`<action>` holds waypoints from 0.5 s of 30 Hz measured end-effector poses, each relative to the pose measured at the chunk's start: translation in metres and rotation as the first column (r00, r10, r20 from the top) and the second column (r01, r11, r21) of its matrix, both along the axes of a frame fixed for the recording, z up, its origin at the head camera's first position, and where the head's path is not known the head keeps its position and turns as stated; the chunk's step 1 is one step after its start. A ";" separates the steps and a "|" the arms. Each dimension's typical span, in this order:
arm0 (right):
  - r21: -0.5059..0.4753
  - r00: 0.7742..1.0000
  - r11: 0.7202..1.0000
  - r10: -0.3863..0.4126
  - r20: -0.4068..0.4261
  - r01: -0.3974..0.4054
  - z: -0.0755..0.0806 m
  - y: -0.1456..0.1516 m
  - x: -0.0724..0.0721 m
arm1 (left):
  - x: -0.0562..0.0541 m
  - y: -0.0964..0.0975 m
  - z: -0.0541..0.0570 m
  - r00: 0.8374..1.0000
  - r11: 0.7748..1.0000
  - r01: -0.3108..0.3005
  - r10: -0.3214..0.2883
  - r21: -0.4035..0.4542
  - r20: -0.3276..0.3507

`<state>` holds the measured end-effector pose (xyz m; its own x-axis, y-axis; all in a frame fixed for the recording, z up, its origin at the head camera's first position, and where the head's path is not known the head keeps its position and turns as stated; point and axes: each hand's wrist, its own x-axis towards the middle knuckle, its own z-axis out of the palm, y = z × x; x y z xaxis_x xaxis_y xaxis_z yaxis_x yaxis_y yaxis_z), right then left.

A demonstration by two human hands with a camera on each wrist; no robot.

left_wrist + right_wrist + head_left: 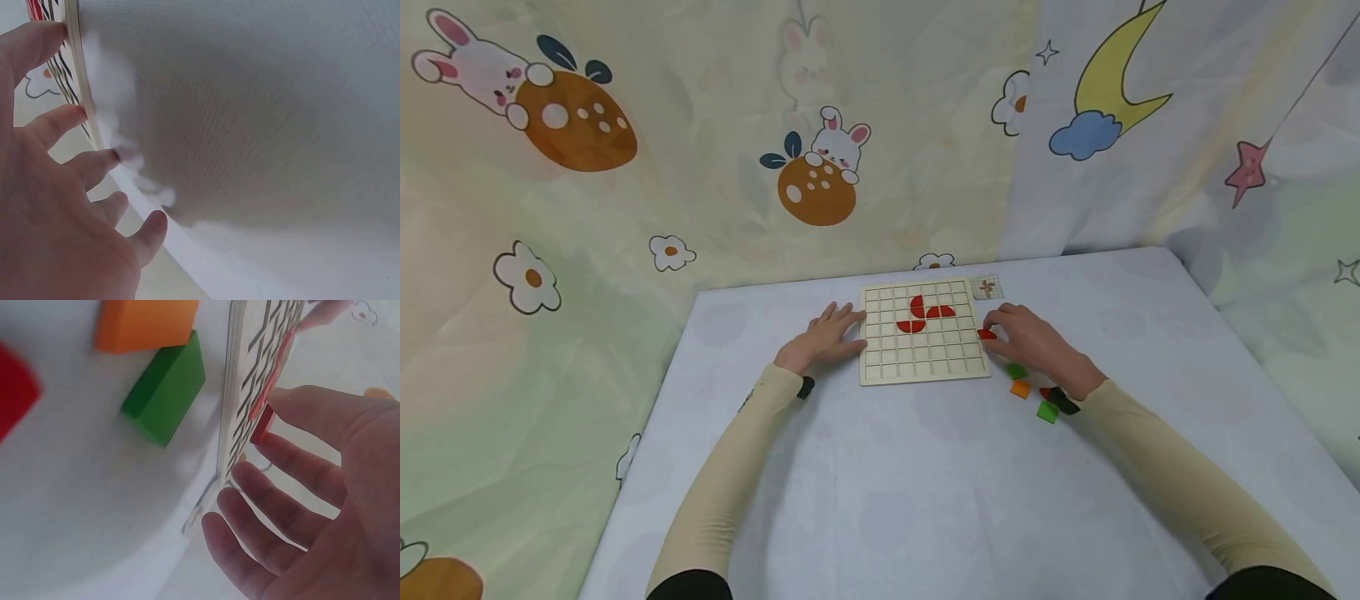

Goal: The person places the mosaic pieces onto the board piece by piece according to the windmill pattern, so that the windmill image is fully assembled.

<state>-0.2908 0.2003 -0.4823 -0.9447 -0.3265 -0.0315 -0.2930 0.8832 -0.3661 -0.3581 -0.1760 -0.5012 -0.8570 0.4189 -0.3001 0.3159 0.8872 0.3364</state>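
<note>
A pale wooden board point(887, 367) with a grid of squares lies flat on the table. Several red quarter-round pieces point(911, 327) sit on its upper middle squares. My left hand point(823, 340) is spread at the board's left side, its thumb and index finger touching the edge. At the opposite edge, my right hand point(1026, 337) pinches a small red block point(262, 428) between thumb and index finger, the other fingers loosely extended. In the right wrist view, a green block point(165, 387) and an orange block point(147, 325) lie on the table beside the board.
A small pattern card point(987, 287) lies by the board's upper right corner. Below my right hand are another green block point(1047, 412) and a red block point(1044, 392), partly hidden by the wrist. A printed cloth point(715, 167) hangs behind the table point(880, 483).
</note>
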 end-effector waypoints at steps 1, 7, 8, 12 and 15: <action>0.000 1.000 1.000 0.007 -0.001 -0.007 0.000 -0.003 -0.002 | 0.000 0.000 0.000 1.000 1.000 -0.001 0.001 0.000 -0.001; 0.004 0.999 0.999 0.036 -0.016 -0.036 -0.005 -0.018 -0.015 | 0.001 0.001 0.002 1.000 1.000 -0.004 0.004 -0.007 -0.007; 0.004 0.999 0.999 0.041 -0.019 -0.041 -0.005 -0.021 -0.017 | 0.001 0.001 0.002 1.000 1.000 -0.004 0.004 -0.008 -0.008; 0.010 0.998 0.998 0.062 -0.028 -0.062 -0.008 -0.034 -0.025 | 0.000 0.001 0.001 1.000 1.000 -0.003 0.003 -0.010 -0.008; 0.025 0.995 0.996 0.084 -0.043 -0.083 -0.009 -0.045 -0.030 | 0.000 0.001 0.000 1.000 1.000 -0.003 0.003 -0.009 -0.004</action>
